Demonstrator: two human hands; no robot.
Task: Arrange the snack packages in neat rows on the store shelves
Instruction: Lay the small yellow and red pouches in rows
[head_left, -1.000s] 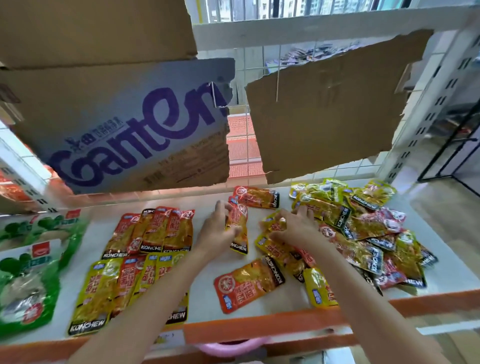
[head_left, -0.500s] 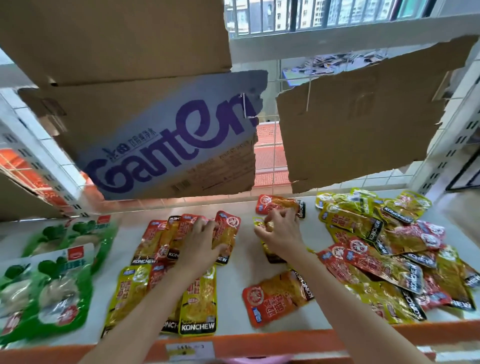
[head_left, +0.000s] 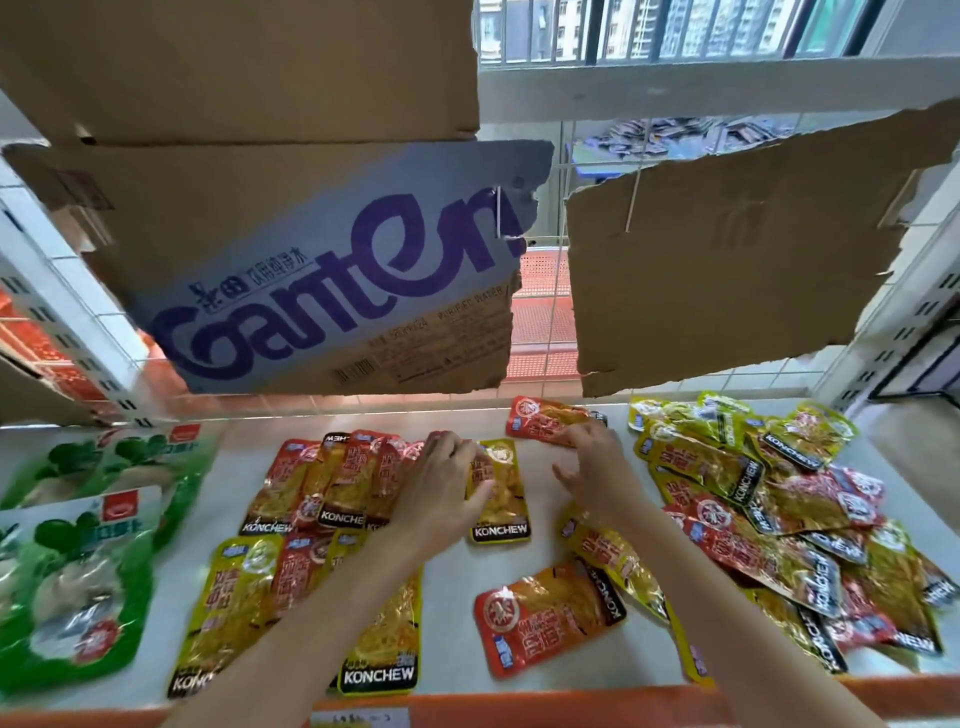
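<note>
Yellow Konchew packet (head_left: 498, 491) lies flat on the shelf (head_left: 452, 639) at the back row's right end, left hand (head_left: 441, 486) resting on its edge with fingers loosely bent, right hand (head_left: 592, 467) hovering open, empty; risk: glossy overlapping packets (head_left: 343, 478) may slide askew if nudged.

"Ganten" runs in large purple letters across the cardboard panel (head_left: 332, 280) hanging above your shelf (head_left: 452, 561), with small print reading "PURIFIED WATER" just below the logo's right end; the numbers beside it are too blurred to read. Below that panel, "KONCHEW" shows on black bands at the foot of the yellow packet (head_left: 500, 493), the red packets (head_left: 332, 483) to its left, and the loose heap of packets (head_left: 769, 519) to its right. The green packs' (head_left: 78, 571) labels are illegible.
</note>
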